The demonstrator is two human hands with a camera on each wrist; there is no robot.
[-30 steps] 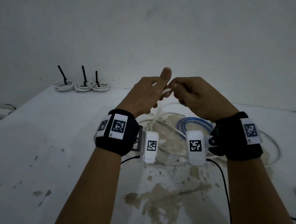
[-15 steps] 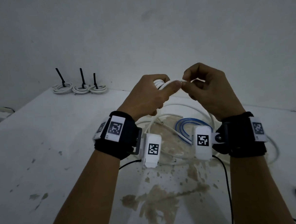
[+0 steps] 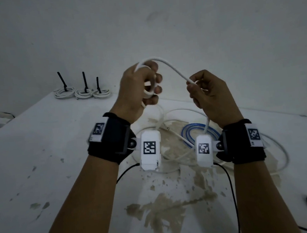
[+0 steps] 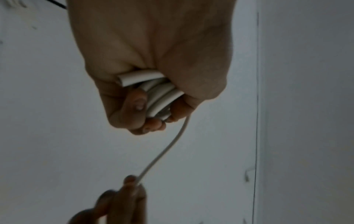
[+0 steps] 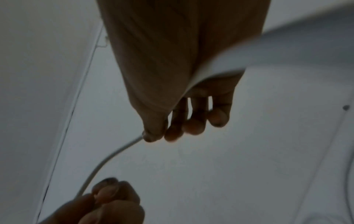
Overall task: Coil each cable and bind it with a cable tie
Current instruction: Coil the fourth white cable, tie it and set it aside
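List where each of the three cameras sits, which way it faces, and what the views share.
Head: on the head, looking forward and down at the table; shows both forearms, left hand, right hand.
Left wrist: looks along the left hand gripping white cable loops.
Right wrist: looks along the right hand, fingers pinching the cable.
Shared: the cable span between the hands, in all views.

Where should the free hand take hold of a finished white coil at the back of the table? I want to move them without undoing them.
Judging from the head view, grip the nearest finished coil from above, pinching all turns right beside its black cable tie. The coil lies flat, and the tie stands upright where the turns are bound, so they should stay together there.
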